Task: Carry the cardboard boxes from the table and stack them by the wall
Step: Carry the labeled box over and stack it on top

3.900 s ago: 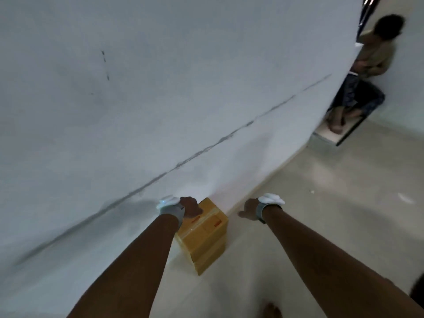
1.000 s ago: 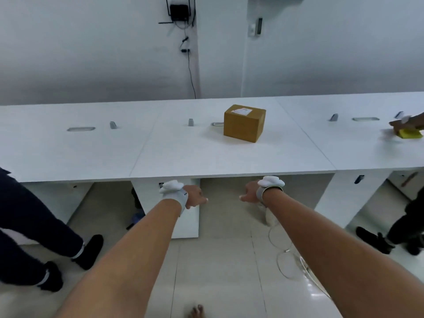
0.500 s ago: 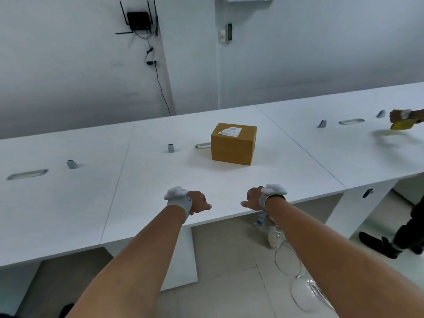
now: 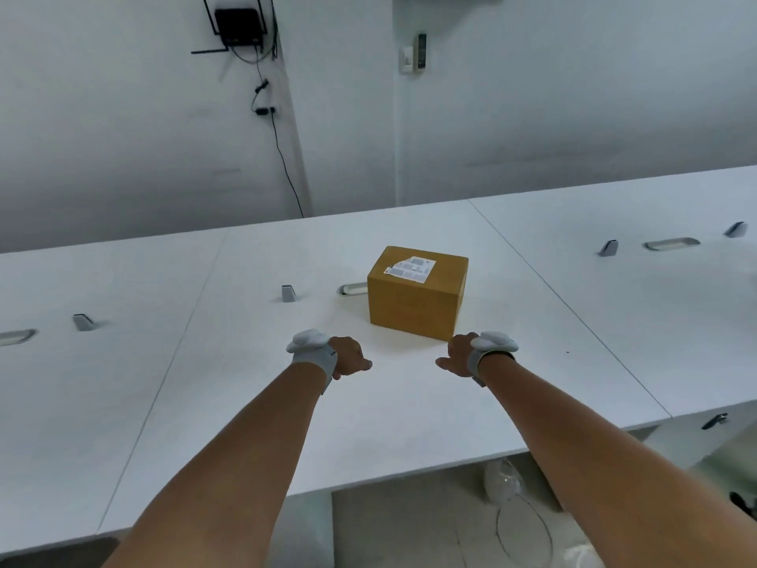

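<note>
One brown cardboard box [image 4: 415, 301] with a white label on top stands on the white table [image 4: 409, 412], a little beyond my hands. My left hand [image 4: 348, 356] hovers over the table, to the left of and short of the box, fingers loosely curled and holding nothing. My right hand [image 4: 456, 356] hangs just before the box's near right corner, fingers apart and empty. Both wrists wear grey bands with white trackers. Neither hand touches the box.
Small metal stubs [image 4: 288, 293] and oval cable slots [image 4: 671, 243] are set along the tabletop. A black router [image 4: 239, 20] with a hanging cable is on the far wall. Under the table lie a plastic bag and loose wire [image 4: 516, 522].
I have turned from the wall stack and come up to the table. The box now lies close in front, and both hands have reached out over the tabletop toward it.
</note>
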